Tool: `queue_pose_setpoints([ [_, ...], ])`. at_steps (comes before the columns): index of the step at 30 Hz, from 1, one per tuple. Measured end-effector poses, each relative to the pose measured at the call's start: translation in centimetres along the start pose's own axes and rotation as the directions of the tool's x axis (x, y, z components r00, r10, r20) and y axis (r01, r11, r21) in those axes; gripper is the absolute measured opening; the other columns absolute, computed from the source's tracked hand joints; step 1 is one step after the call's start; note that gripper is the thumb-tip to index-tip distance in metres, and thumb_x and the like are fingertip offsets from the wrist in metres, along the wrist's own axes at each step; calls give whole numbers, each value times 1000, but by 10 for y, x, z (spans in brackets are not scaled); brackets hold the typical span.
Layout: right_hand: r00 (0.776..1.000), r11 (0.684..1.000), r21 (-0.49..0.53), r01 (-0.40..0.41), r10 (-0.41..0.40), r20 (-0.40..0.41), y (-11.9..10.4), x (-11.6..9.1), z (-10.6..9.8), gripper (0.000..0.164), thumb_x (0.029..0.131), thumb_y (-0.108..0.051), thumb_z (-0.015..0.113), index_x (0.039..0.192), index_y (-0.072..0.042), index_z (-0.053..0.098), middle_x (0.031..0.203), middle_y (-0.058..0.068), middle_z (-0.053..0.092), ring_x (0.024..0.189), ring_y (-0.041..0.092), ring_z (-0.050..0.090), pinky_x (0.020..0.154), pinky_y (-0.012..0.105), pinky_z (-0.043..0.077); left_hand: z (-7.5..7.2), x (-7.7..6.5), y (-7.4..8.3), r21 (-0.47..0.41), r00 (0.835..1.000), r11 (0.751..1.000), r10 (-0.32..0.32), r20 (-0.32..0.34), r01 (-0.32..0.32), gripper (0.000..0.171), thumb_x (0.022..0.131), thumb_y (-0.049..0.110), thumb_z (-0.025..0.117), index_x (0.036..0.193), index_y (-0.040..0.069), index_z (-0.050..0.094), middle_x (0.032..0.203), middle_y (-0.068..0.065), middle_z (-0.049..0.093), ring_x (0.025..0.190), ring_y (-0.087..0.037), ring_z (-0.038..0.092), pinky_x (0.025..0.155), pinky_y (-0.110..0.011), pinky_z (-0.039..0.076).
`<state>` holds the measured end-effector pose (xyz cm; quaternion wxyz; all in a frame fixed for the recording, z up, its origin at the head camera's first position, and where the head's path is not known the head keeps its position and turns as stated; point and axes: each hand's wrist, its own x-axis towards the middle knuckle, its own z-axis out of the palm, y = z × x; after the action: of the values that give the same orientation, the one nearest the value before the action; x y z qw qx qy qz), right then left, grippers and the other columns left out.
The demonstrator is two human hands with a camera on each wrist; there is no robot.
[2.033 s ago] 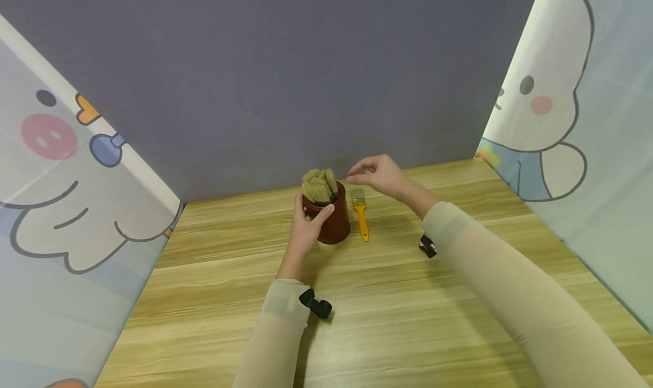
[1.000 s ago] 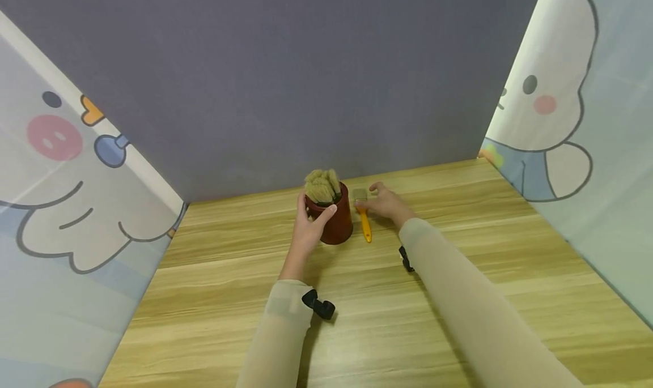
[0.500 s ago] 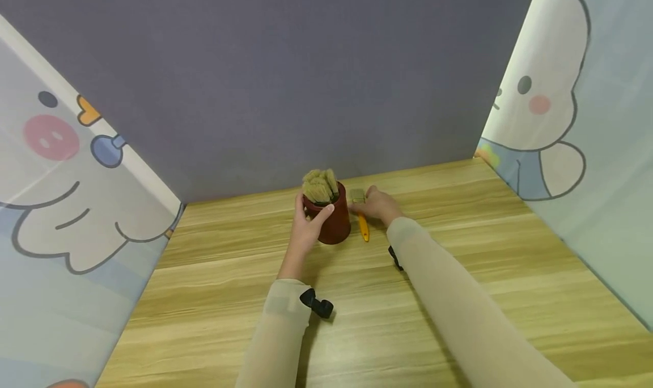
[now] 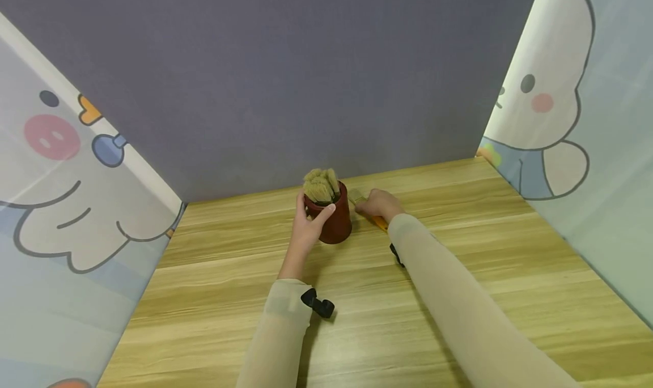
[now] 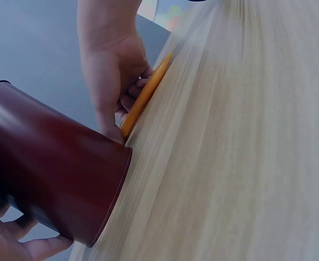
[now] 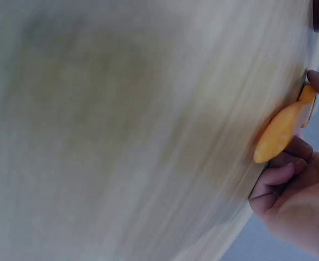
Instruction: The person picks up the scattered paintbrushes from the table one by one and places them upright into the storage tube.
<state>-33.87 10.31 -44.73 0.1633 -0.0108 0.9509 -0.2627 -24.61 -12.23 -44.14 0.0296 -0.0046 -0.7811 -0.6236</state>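
A dark red cylindrical holder (image 4: 338,225) stands upright on the table, with several paintbrushes (image 4: 318,188) in it, pale bristles up. My left hand (image 4: 305,229) grips its near left side, thumb by the rim. To the right of the holder, my right hand (image 4: 380,204) pinches a flat paintbrush with an orange-yellow handle (image 6: 279,133). That handle (image 5: 148,95) appears low against the tabletop in the left wrist view. In the head view the hand covers the brush's middle, leaving the bristles and handle end visible.
The wood-grain table (image 4: 214,297) ends at a dark grey panel (image 4: 285,82) right behind the holder. Side panels with cartoon figures flank it. A black strap piece (image 4: 317,303) sits at the left cuff.
My right hand has come down from beside the holder's rim onto the loose paintbrush and taken hold of it. The brush has turned, its handle swinging right. My left hand keeps its place.
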Motion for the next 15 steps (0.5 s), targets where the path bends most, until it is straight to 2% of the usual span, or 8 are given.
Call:
queue_pose_setpoints([
  [2, 1000, 1000, 29, 1, -2, 17, 2, 1, -1, 45, 98, -48, 63, 69, -18, 45, 65, -2, 44, 59, 18, 46, 57, 34, 43, 0, 0, 0, 2, 1000, 1000, -4, 1, 4, 108, 88, 66, 78, 169, 48, 10, 175, -7, 28, 160, -38, 35, 124, -63, 40],
  [4, 1000, 998, 52, 17, -18, 25, 5, -1, -3, 42, 99, -46, 61, 71, -18, 49, 68, 0, 49, 63, 19, 50, 61, 34, 45, 0, 0, 1, 6, 1000, 1000, -3, 3, 3, 110, 88, 66, 78, 170, 44, 9, 176, -7, 27, 161, -38, 33, 124, -63, 39],
  [6, 998, 990, 137, 33, -39, 39, 8, -1, -4, 38, 100, -41, 61, 72, -16, 51, 69, 0, 50, 63, 19, 51, 63, 34, 47, 0, 0, 1, 3, 1000, 1000, 1, 5, -1, 111, 88, 66, 78, 171, 41, 9, 176, -7, 26, 161, -38, 33, 124, -64, 39],
  [7, 997, 980, 198, 35, -47, 57, 10, -1, -4, 37, 101, -38, 62, 72, -16, 52, 67, 0, 49, 62, 19, 50, 64, 34, 47, 0, 0, 1, 2, 1000, 1000, 2, 6, -2, 111, 89, 65, 78, 171, 41, 9, 176, -7, 26, 161, -38, 33, 125, -64, 38],
  [9, 995, 965, 253, 68, -82, 47, 13, -1, -6, 38, 100, -35, 66, 70, -15, 54, 63, -3, 47, 60, 17, 48, 63, 31, 46, 0, 0, 1, -2, 1000, 1000, 10, 9, -10, 109, 89, 64, 79, 171, 42, 10, 176, -6, 27, 161, -38, 33, 125, -64, 38],
  [11, 992, 939, 332, 92, -115, 52, 16, 1, -8, 42, 99, -30, 70, 65, -16, 51, 58, -6, 39, 55, 13, 40, 59, 28, 42, 0, 0, 1, -7, 1000, 1000, 17, 9, -17, 106, 89, 64, 79, 169, 47, 11, 175, -5, 28, 161, -37, 34, 125, -63, 39],
  [14, 983, 929, 344, 139, -172, 70, 22, 4, -14, 45, 100, -29, 71, 61, -17, 52, 54, -9, 37, 53, 10, 35, 58, 26, 37, 0, 1, 0, -16, 1000, 1000, 23, 9, -22, 102, 90, 62, 79, 166, 52, 13, 175, -4, 29, 160, -37, 35, 124, -63, 40],
  [15, 977, 915, 376, 145, -192, 91, 24, 4, -17, 43, 101, -28, 71, 62, -17, 55, 54, -10, 36, 53, 9, 33, 58, 27, 35, 0, 1, 0, -19, 1000, 999, 26, 10, -26, 101, 90, 62, 79, 166, 52, 14, 174, -4, 30, 159, -38, 36, 124, -63, 40],
])
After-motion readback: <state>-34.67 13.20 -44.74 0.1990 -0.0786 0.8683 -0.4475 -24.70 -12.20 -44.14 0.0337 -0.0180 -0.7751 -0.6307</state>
